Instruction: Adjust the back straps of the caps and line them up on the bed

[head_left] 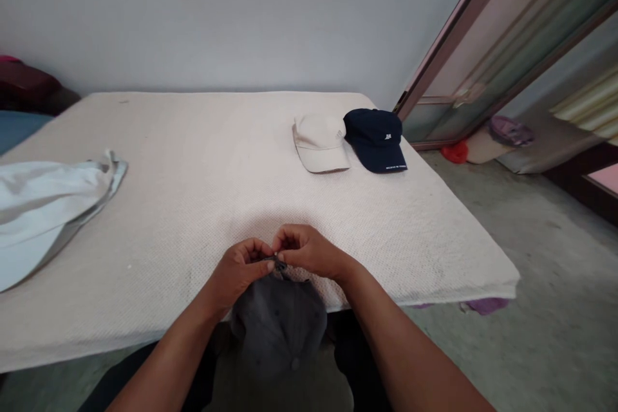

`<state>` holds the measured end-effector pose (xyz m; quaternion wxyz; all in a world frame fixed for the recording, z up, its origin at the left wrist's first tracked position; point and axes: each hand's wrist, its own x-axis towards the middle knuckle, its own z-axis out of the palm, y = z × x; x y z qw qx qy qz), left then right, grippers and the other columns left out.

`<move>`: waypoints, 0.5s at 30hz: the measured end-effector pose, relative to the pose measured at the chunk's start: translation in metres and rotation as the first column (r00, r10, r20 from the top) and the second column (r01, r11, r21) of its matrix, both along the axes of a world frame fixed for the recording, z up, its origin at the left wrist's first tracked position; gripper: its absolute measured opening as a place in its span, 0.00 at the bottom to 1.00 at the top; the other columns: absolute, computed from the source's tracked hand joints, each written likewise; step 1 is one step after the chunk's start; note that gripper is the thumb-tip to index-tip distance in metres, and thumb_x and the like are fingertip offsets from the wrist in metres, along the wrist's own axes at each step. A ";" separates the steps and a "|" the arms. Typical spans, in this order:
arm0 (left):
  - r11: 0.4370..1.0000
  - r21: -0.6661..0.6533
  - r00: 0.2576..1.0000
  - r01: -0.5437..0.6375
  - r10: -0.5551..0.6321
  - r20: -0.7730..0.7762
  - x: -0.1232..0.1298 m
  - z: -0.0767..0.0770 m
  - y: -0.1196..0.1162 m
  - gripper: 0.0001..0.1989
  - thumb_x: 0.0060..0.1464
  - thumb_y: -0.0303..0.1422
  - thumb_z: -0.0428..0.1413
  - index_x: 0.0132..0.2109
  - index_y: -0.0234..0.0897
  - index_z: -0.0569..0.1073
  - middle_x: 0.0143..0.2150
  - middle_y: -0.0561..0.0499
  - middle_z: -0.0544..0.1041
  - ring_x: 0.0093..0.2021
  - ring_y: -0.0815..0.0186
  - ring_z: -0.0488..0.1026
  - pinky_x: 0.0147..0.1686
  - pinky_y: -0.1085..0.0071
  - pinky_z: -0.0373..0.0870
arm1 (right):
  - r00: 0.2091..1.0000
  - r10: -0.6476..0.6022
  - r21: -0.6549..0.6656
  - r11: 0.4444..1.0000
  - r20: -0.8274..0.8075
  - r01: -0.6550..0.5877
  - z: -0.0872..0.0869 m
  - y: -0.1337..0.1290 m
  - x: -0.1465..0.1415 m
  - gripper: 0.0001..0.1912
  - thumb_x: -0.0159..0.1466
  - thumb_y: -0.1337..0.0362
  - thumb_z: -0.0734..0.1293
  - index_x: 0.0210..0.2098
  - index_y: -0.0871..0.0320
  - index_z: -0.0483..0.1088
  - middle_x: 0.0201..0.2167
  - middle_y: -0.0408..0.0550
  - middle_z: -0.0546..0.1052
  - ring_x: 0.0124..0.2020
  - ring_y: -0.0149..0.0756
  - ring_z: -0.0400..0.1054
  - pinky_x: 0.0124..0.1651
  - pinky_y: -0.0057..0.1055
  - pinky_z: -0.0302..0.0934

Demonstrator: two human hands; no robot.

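As I look down from afar, I have the left hand (247,268) and the right hand (311,251) close together, fingertips clamped on the far end of a dark grey cloth baseball cap (284,322), which hangs across the near edge of a cream textured cloth cover (203,148). Beyond, toward the right, a beige cloth cap (321,132) sits beside a navy cloth cap (371,129) with white lettering.
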<state>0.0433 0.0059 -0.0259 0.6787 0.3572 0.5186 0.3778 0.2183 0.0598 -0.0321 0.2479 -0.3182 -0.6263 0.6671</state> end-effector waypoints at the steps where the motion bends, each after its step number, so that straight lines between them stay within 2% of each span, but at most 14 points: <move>1: 1.000 0.002 1.000 -0.001 0.001 -0.004 0.000 0.000 0.000 0.12 0.41 0.31 0.64 0.34 0.35 0.71 0.28 0.55 0.73 0.29 0.71 0.68 0.30 0.75 0.60 | 1.000 -0.007 0.013 1.000 0.012 0.007 0.000 0.000 0.000 0.06 0.52 0.73 0.65 0.31 0.60 0.69 0.26 0.40 0.70 0.27 0.26 0.62 0.31 0.24 0.56; 6: 1.000 0.016 0.999 -0.003 0.004 -0.040 0.001 0.000 0.000 0.12 0.40 0.31 0.64 0.34 0.35 0.71 0.28 0.55 0.73 0.28 0.71 0.67 0.29 0.75 0.60 | 0.999 -0.047 0.059 0.997 0.026 0.045 -0.002 -0.002 -0.002 0.06 0.52 0.73 0.65 0.30 0.60 0.69 0.26 0.40 0.70 0.28 0.26 0.61 0.32 0.25 0.56; 12: 1.000 -0.003 1.000 0.001 -0.001 -0.014 0.001 -0.001 0.000 0.12 0.41 0.31 0.63 0.35 0.35 0.71 0.28 0.55 0.72 0.28 0.72 0.67 0.30 0.75 0.60 | 0.998 0.024 -0.056 0.998 -0.056 -0.027 -0.003 0.000 0.001 0.06 0.53 0.73 0.65 0.31 0.60 0.68 0.24 0.40 0.68 0.26 0.25 0.60 0.29 0.24 0.55; 15: 1.000 0.000 1.000 0.004 -0.004 -0.011 0.001 -0.001 0.000 0.12 0.41 0.31 0.63 0.35 0.35 0.71 0.28 0.55 0.73 0.29 0.72 0.67 0.30 0.76 0.60 | 0.999 0.029 -0.083 0.996 -0.044 -0.033 -0.003 0.001 0.002 0.06 0.53 0.72 0.65 0.32 0.60 0.69 0.24 0.39 0.68 0.25 0.24 0.60 0.27 0.23 0.54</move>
